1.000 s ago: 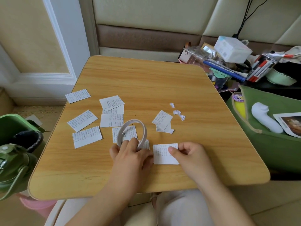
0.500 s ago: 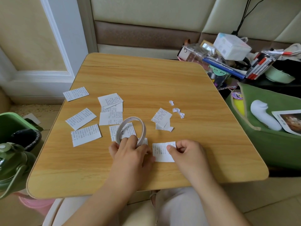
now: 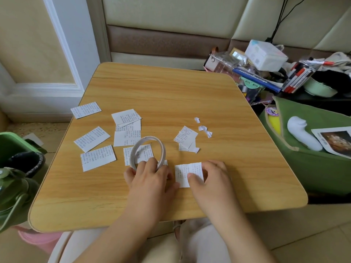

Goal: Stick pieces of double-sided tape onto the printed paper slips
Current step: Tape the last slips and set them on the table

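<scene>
Left hand (image 3: 150,179): grip closed round the near rim of the tape roll (image 3: 149,151), fingers curled over it. Roll is a thin, pale grey-white ring, wide open centre, standing tilted on edge on the desk (image 3: 171,95); printing faintly visible on its inner face.

Right hand (image 3: 210,177): thumb and fingers pinch the right edge of one slip (image 3: 185,172), thumb tip pressed on its face. Slip is a small white rectangle, flat on the desk, covered in fine rows of print, lying just right of the left hand.

Beyond and left of the left hand: more slips (image 3: 95,138), same white printed rectangles, some single, some overlapping in a loose pile; one lies partly under the roll. Beyond the right hand: a small stack of slips (image 3: 186,136) with blank white corners showing. Just past that, scraps (image 3: 205,130), tiny curled white bits.

Desk: light wood-grain top, smooth, rounded corners.

Right of the right hand, off the desk: green fabric bag (image 3: 303,168) with a white moulded object resting on it.
</scene>
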